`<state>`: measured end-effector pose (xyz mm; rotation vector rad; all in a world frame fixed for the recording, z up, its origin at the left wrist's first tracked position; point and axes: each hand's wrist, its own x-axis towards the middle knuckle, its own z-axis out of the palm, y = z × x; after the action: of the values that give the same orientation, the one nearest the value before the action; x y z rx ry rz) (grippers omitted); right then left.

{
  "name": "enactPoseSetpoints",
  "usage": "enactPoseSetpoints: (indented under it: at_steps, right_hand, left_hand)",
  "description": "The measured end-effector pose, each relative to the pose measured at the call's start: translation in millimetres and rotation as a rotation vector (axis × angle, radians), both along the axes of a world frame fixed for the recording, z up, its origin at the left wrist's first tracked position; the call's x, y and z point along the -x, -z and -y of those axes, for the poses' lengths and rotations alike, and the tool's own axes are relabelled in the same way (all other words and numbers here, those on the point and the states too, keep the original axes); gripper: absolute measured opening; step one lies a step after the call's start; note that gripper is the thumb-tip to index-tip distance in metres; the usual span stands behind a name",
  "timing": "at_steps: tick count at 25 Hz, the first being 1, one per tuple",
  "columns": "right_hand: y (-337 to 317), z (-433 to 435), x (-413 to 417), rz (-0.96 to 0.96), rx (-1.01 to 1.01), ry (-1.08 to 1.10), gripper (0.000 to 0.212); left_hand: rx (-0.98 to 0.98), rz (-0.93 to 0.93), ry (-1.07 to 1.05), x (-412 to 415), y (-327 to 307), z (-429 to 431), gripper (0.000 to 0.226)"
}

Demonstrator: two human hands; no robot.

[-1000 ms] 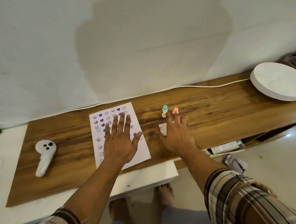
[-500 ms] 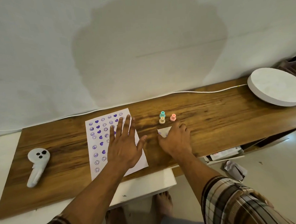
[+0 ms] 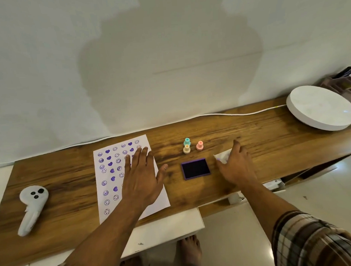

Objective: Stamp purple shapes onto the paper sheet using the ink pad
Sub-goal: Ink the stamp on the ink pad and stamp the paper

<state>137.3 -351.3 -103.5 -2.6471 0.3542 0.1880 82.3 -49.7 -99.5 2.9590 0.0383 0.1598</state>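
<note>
Purple rectangular ink pad [image 3: 195,168]: newly uncovered, ready for stamping. Right hand [image 3: 236,164] grips its white lid [image 3: 222,156]; left hand [image 3: 141,176], fingers spread, pins white paper sheet [image 3: 104,181].

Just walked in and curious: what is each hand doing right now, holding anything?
Left hand: open, flat on the paper sheet, holding nothing.
Right hand: closed on a white lid, just right of the uncovered ink pad.

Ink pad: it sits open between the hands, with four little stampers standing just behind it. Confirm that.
Not four: the head view shows three stampers behind the ink pad, one teal, one cream, one pink. The rest holds: the pad lies open between the left hand and right hand.
</note>
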Motion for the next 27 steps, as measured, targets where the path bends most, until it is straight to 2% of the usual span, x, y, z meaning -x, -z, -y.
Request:
enactPoseSetpoints:
  at_steps: [6, 9, 11, 14, 17, 19, 21, 22, 25, 27]
  right_hand:
    - [-1, -6, -8, -0.038, 0.067, -0.122, 0.097]
    - [-12, -30, -19, 0.113, 0.107, -0.27, 0.075]
    - [-17, -48, -32, 0.141, 0.094, -0.322, 0.061]
    - [-18, -62, -46, 0.066, 0.107, -0.323, 0.057]
    - [-13, -65, -51, -0.017, 0.209, -0.374, 0.062]
    - [-9, -62, -51, -0.002, 0.201, -0.331, 0.054]
    - [-11, -57, -50, 0.072, 0.046, -0.182, 0.039]
    - [-13, -55, -46, 0.115, -0.107, -0.087, 0.032]
    - [-35, -56, -28, 0.083, -0.862, 0.156, 0.029]
    - [-55, -58, -14, -0.006, -1.243, 0.176, 0.035]
  left_hand:
    - [-0.023, -0.016, 0.023, -9, 7, -2, 0.089]
    - [-0.021, 0.005, 0.029, -11, 6, 0, 0.086]
    - [-0.016, 0.021, 0.03, -10, 5, 2, 0.084]
    - [0.005, 0.032, 0.036, -8, 5, 1, 0.082]
    - [0.05, 0.034, 0.035, -9, 4, 2, 0.084]
    - [0.096, 0.063, 0.041, -6, 1, 9, 0.08]
    - [0.201, 0.091, 0.051, -7, -6, 16, 0.069]
    - [0.279, 0.085, 0.062, -8, -12, 20, 0.064]
    - [0.533, 0.016, 0.099, -19, -39, 37, 0.062]
    - [0.668, -0.006, 0.113, -27, -59, 52, 0.065]
